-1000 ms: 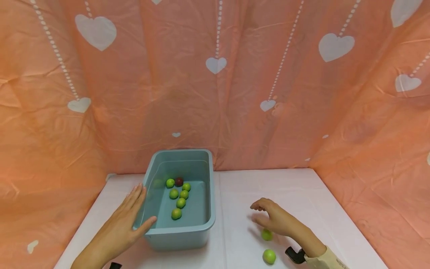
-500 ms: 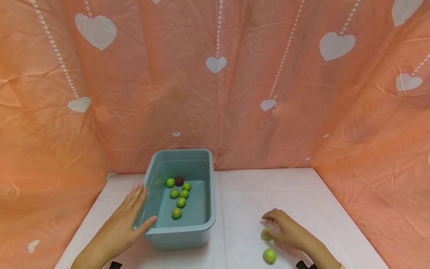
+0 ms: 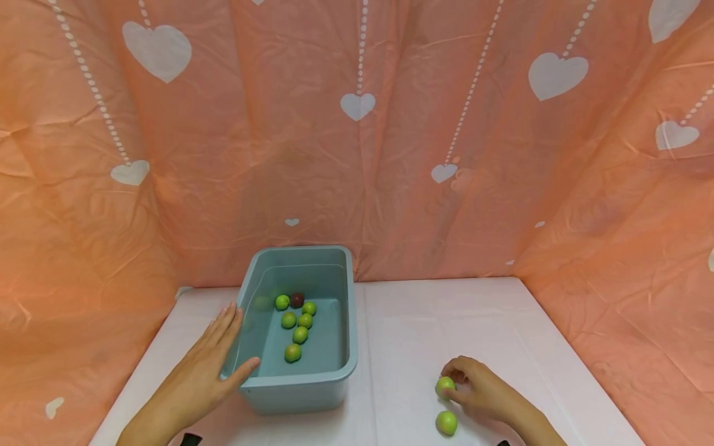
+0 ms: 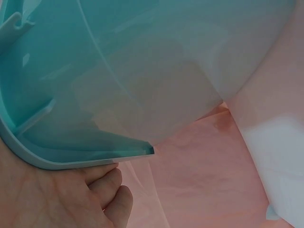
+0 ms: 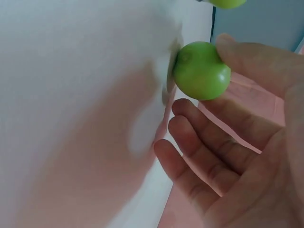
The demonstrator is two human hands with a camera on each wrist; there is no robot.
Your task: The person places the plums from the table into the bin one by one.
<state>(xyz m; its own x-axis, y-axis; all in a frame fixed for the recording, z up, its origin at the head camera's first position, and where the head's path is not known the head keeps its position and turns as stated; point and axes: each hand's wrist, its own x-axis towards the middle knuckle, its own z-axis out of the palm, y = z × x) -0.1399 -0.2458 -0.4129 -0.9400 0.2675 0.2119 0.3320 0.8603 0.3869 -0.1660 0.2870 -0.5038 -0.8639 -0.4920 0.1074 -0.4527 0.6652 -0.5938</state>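
Fingers [image 5: 247, 57] of right hand [image 3: 485, 393] curl round green fruit [image 3: 444, 385] near table's [image 3: 401, 322] front edge, lifting grip; left hand [image 3: 203, 371] flat, fingers straight, bracing blue tub [image 3: 351, 310].

Left hand against the outer wall of a teal tub.
The left hand [image 4: 57, 199] lies under the flared rim of the teal tub [image 4: 118, 80], palm touching the rim's edge, fingers [image 4: 114, 190] loosely bent just below its corner. Beyond the tub, pink cloth [image 4: 199, 175] meets a white surface [image 4: 280, 156].
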